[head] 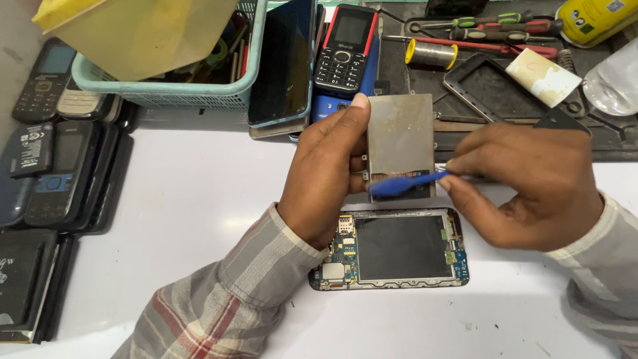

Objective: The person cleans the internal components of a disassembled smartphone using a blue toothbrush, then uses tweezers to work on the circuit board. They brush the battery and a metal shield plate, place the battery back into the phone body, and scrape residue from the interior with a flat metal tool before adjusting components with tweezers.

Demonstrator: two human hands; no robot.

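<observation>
A black-and-red keypad phone with a dark screen lies at top centre; a yellow labelled container lies top right.

The left hand holds a metal plate upright above the desk, and the right hand, to its right, lays a brush across the plate's lower edge. Directly below both, an opened phone lies flat on the desk. Behind the plate a keypad phone rests on another handset, with a smartphone leaning just left of it against a basket. Along the desk's left edge lie stacked phones. Behind the right hand a work mat carries a phone frame, a solder spool and screwdrivers.
</observation>
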